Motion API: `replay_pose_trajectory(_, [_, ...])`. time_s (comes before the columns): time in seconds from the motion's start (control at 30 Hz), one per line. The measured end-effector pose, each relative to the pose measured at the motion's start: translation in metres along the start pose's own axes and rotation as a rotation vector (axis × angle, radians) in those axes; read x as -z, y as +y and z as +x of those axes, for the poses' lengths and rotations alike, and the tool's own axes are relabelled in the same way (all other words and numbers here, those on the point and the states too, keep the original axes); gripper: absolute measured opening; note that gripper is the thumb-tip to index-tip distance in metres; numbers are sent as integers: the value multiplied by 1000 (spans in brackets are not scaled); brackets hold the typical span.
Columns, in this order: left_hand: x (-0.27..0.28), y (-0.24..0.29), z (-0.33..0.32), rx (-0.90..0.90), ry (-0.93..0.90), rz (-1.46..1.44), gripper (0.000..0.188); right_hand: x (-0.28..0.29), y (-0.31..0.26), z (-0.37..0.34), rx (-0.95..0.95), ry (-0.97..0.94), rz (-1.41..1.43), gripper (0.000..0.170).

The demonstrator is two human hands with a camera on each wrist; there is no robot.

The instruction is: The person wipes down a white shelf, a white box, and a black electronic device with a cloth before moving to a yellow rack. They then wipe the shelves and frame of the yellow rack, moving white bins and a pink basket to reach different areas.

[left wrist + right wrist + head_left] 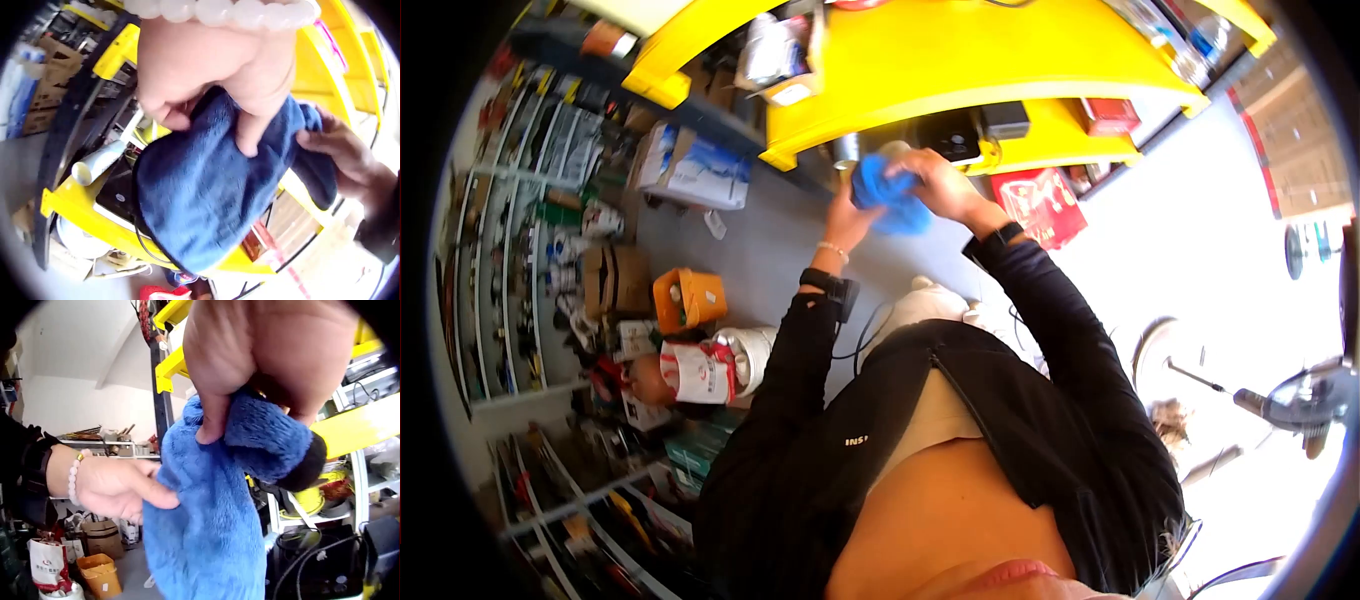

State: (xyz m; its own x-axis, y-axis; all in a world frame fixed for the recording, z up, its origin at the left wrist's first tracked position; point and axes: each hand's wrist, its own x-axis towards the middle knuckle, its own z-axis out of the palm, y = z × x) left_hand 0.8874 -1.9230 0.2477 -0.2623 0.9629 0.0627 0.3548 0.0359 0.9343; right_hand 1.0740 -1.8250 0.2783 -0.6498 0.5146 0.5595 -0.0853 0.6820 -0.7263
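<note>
A fluffy blue cloth (890,190) with a dark edge is held up between both hands, in front of the yellow shelving. In the left wrist view the left hand (215,69) pinches the cloth (200,187) between thumb and fingers, and the right hand (344,153) grips its other side. The right wrist view has the right hand (269,356) pinching a bunched, folded part of the cloth (206,531), with the left hand (115,487) holding its left side, thumb on top. The cloth hides some of the fingertips.
Yellow shelving (880,60) stands in front, with boxes and a can (845,150) on it. An orange bin (690,298), cartons and a white-and-red bag (700,372) are on the floor at left. At right stands a fan (1305,400).
</note>
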Motion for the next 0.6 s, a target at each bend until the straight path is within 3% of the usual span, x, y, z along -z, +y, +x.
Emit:
replay_pose_trajectory(0.07, [29, -31, -23, 365, -379, -286, 60, -13, -6, -2, -17, -182, 45, 45])
replay_pose_trajectory(0.13, [48, -43, -53, 386, -425, -278, 56, -34, -13, 1, -24, -268, 139, 45])
replay_pose_trajectory(0.23, [73, 9, -93, 316, -197, -634, 60, -73, -40, 19, -57, -339, 238, 41])
replay_pose_trajectory(0.33, [114, 10, -123, 285, 36, -909, 63, -122, -54, 48, -10, -216, 113, 46])
replay_pose_trajectory(0.37, [130, 5, -132, 272, 108, -985, 63, -143, -54, 56, -91, -217, 89, 50])
replay_pose_trajectory(0.4, [146, 1, -140, 259, 173, -1060, 63, -167, -53, 63, -125, -165, 89, 41])
replay_pose_trajectory(0.47, [182, 5, -160, 143, 287, -1036, 59, -214, -49, 82, -378, -301, 263, 36])
replay_pose_trajectory(0.5, [203, 3, -168, 84, 341, -1018, 57, -249, -31, 86, -341, -350, 394, 42])
replay_pose_trajectory(0.53, [223, -9, -176, 130, 406, -883, 56, -268, -49, 97, -480, -452, 370, 58])
replay_pose_trajectory(0.6, [261, -36, -196, 240, 523, -612, 53, -318, -80, 116, -674, -562, 378, 71])
